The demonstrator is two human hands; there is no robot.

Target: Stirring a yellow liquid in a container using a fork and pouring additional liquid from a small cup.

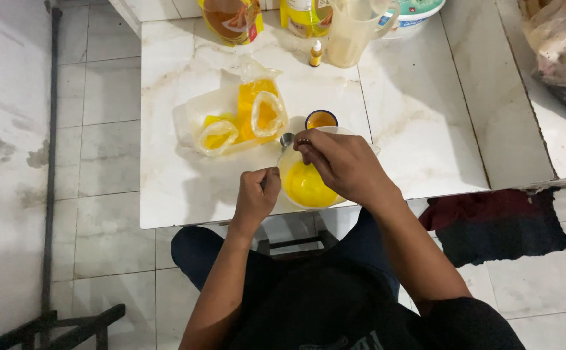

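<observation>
At the middle of the frame, the bowl (304,185) of yellow batter sits near the tabletop (179,188) edge. The left hand (256,194) is fisted around a thin handle, perhaps a whisk; the right hand (341,165) pinches something small over the bowl. Steady the rim; stir gently.

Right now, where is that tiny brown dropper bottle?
In the head view, the small dropper bottle stands at the far edge of the marble table, just left of the clear plastic jug and beyond the opened yellow pouches.
</observation>
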